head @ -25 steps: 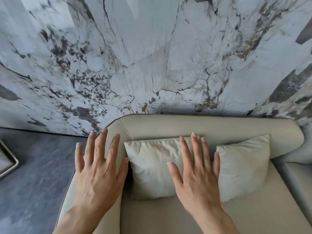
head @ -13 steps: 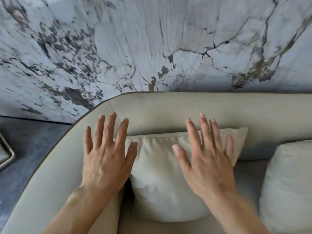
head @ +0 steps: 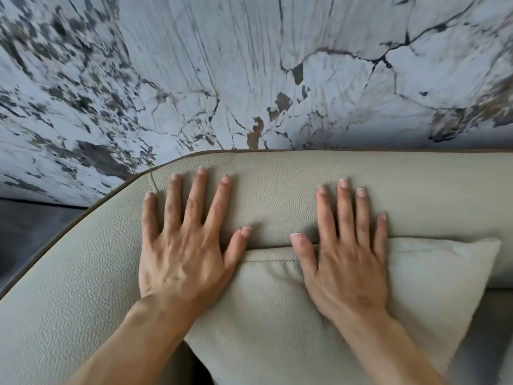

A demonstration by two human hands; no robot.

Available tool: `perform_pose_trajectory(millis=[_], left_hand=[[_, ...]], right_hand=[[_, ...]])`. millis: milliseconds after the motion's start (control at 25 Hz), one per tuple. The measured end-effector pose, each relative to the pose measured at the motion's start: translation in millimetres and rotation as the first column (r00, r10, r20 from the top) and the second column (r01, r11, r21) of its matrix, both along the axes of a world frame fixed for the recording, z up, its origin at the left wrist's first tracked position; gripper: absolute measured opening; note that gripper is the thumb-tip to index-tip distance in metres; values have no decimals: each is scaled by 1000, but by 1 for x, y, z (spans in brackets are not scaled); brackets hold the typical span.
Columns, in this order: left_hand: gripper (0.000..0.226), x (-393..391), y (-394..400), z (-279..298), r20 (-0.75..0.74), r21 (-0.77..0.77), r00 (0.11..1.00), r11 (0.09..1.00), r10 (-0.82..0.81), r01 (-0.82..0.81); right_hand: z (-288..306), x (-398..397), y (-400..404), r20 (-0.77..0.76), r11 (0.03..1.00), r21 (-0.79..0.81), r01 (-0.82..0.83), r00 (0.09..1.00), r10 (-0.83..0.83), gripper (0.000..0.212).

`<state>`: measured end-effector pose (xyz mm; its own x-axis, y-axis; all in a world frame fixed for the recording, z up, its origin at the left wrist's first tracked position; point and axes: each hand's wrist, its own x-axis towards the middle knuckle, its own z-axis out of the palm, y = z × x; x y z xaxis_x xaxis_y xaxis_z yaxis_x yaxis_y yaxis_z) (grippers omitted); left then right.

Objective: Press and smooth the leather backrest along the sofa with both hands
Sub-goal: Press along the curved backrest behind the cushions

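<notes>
The beige leather backrest (head: pixel 277 195) of the sofa runs across the middle of the view, with grained leather and a brown piped top edge. My left hand (head: pixel 186 251) lies flat on it near the rounded left corner, fingers spread. My right hand (head: pixel 347 259) lies flat too, its fingers on the backrest and its palm over the top edge of a beige cushion (head: pixel 277 315) that leans against the backrest. Neither hand holds anything.
A white and grey marble wall (head: pixel 249 65) rises directly behind the backrest. Dark floor (head: pixel 27 223) shows at the left, beyond the curved sofa arm (head: pixel 69 287). The seat shows at the lower right.
Both hands have moved forward from above the cushion onto the backrest and now press flat on it. The view has come closer to the sofa back.
</notes>
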<state>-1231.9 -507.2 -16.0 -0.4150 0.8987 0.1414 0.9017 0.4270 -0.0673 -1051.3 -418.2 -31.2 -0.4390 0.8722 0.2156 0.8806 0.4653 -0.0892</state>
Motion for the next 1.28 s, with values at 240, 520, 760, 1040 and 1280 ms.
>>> perform_pose_trajectory(millis=[240, 520, 760, 1040, 1280], left_hand=[[72, -5, 11, -3, -19, 35, 1000, 999, -3, 3], [71, -29, 48, 0, -31, 16, 999, 1000, -5, 5], [71, -48, 75, -1, -27, 13, 999, 999, -36, 37], [70, -65, 103, -4, -45, 1, 998, 999, -53, 53], [70, -71, 114, -8, -44, 24, 997, 998, -63, 65]], right_hand=[[-12, -7, 11, -43, 998, 66, 19, 999, -16, 76], [-21, -32, 43, -86, 994, 99, 48, 995, -40, 76], [-28, -50, 67, -127, 988, 132, 75, 990, -58, 76], [-29, -66, 89, -168, 984, 144, 104, 983, -79, 76], [-31, -73, 97, -190, 982, 149, 115, 978, -86, 76]])
